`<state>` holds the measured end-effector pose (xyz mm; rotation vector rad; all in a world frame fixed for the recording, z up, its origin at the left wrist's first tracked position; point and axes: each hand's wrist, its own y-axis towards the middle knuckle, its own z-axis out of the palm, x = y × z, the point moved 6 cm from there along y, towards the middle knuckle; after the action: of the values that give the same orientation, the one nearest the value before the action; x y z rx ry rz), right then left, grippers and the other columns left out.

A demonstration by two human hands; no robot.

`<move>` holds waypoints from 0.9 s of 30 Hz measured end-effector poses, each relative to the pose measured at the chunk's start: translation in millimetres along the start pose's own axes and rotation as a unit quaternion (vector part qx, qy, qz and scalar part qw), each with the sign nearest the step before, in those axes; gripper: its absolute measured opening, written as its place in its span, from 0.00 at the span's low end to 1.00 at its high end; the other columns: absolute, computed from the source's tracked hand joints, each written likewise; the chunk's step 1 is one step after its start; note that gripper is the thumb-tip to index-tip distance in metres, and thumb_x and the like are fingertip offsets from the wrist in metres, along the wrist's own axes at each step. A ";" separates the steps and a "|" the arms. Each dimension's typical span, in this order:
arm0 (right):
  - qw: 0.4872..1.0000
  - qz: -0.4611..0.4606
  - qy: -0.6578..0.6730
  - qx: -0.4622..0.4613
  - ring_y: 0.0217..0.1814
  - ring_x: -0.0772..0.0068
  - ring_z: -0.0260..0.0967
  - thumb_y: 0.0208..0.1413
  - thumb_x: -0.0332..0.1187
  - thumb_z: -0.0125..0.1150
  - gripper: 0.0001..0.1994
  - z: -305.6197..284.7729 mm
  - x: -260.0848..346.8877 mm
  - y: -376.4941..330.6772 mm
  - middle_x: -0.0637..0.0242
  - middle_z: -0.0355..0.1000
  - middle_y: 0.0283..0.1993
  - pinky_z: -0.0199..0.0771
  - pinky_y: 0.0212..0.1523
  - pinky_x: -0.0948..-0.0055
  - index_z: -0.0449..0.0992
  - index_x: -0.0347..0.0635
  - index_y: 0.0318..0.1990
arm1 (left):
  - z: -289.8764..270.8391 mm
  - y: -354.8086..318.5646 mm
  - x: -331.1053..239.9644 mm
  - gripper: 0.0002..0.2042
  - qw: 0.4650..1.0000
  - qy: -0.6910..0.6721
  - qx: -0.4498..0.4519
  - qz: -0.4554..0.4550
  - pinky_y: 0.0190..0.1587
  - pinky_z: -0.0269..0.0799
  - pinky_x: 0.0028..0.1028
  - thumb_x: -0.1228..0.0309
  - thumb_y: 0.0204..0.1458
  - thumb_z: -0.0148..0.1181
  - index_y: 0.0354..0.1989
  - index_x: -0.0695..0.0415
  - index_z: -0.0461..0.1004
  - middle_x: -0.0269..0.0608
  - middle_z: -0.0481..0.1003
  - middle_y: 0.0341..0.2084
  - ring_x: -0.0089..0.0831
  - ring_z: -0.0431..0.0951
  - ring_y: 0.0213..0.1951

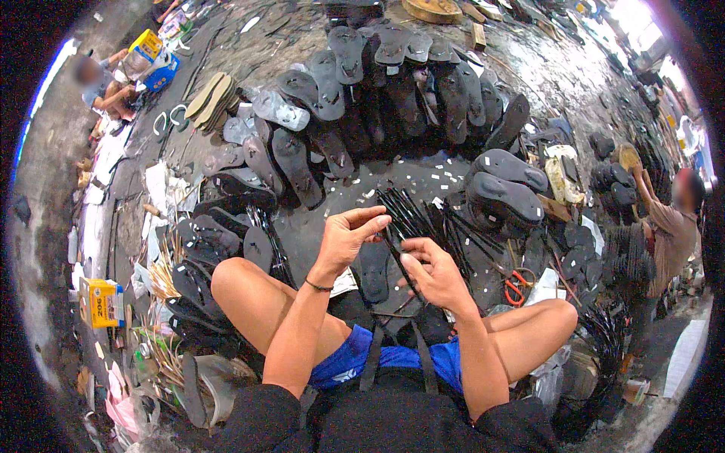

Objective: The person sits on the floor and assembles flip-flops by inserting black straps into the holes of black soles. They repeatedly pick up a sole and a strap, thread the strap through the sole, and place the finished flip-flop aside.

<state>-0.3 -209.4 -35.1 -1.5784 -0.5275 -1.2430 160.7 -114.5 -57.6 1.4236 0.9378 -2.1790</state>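
Between my two hands runs a thin black sandal strap. My left hand pinches its upper end between thumb and fingers. Lower down, my right hand has its fingers curled in around the same strap. A bundle of black straps lies fanned out on the floor just beyond my hands. Below them, between my legs, rests a dark sandal sole. A pair of scissors with orange handles lies to the right of my right hand.
Black sandals stand piled in an arc ahead. More stacked sandals sit to the right, and tan soles at the far left. A yellow box stands left. Other people sit at the right and far left. Scraps litter the floor.
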 end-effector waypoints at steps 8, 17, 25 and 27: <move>0.961 -0.190 -0.130 -0.154 0.35 0.82 0.74 0.60 0.25 0.63 0.07 4.8 16.6 19.4 0.68 0.78 0.37 0.75 0.34 0.78 0.81 0.37 0.44 | 10.1 -6.8 -4.5 0.14 0.998 0.023 0.020 0.059 0.39 0.77 0.24 0.72 0.55 0.67 0.48 0.67 0.80 0.43 0.83 0.39 0.23 0.80 0.36; 0.901 -0.319 -0.228 -0.185 0.36 0.72 0.78 0.55 0.24 0.66 0.10 1.1 33.0 18.6 0.61 0.78 0.37 0.77 0.36 0.73 0.78 0.36 0.44 | 20.8 -9.0 -3.4 0.14 0.990 0.113 -0.034 0.073 0.46 0.77 0.23 0.71 0.56 0.67 0.48 0.65 0.80 0.44 0.83 0.39 0.24 0.81 0.41; 0.969 -0.180 0.104 -0.137 0.38 0.78 0.78 0.61 0.26 0.63 0.09 -5.8 9.9 8.5 0.64 0.79 0.38 0.78 0.37 0.80 0.77 0.35 0.47 | -23.6 51.1 52.7 0.21 0.969 0.220 -0.080 0.075 0.48 0.78 0.32 0.62 0.61 0.58 0.56 0.66 0.74 0.49 0.80 0.46 0.38 0.81 0.44; 0.971 -0.173 0.107 -0.128 0.38 0.79 0.77 0.60 0.26 0.63 0.09 -2.4 11.5 7.2 0.65 0.79 0.37 0.78 0.38 0.79 0.77 0.35 0.47 | -21.4 56.2 91.1 0.29 0.892 0.430 -0.103 0.097 0.57 0.72 0.39 0.58 0.54 0.64 0.58 0.69 0.69 0.56 0.78 0.48 0.49 0.78 0.51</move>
<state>8.7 -217.1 -28.1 -1.5798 -0.5333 -1.7833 171.7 -134.9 -164.3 2.2884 1.1720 -1.2064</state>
